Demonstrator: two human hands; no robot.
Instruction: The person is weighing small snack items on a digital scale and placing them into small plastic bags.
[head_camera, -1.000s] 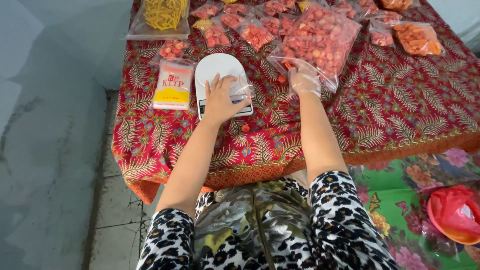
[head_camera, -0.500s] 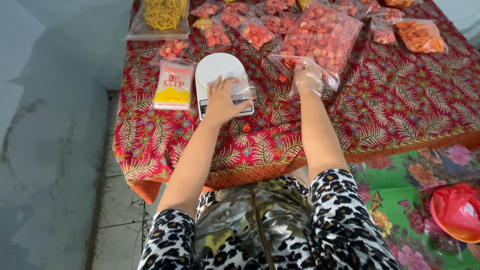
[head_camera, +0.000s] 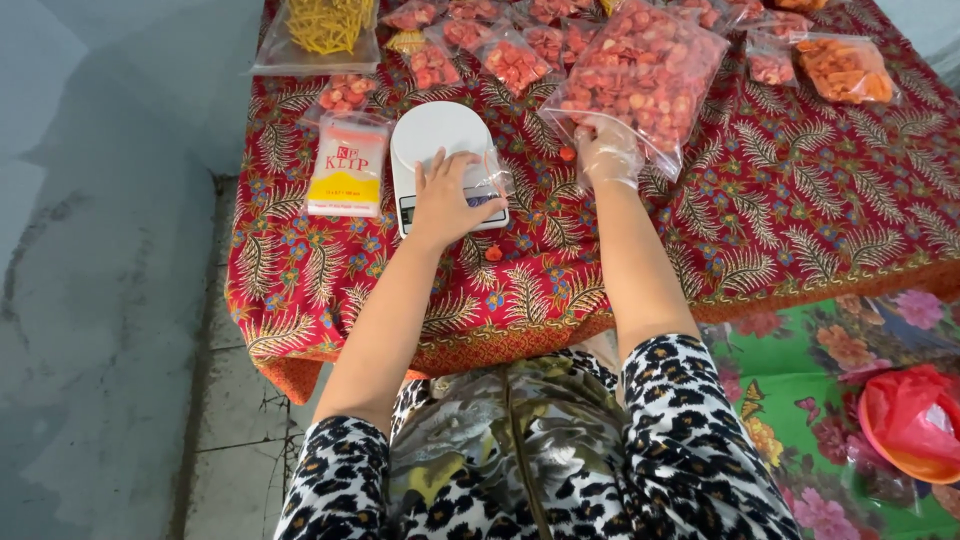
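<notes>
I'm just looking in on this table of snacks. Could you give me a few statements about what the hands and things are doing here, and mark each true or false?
1. The left hand rests on the white digital kitchen scale. True.
2. The right hand is bare. False: it wears a clear plastic glove and reaches into the large clear bag of red-orange snack pieces.
3. The table is covered by a red patterned cloth with leaf motifs. True.
4. The clear bag of yellow stick snacks lies on the scale. False: it lies at the table's far left corner, apart from the scale.
5. A flat white-and-yellow packet lies to the left of the scale. True.
</notes>
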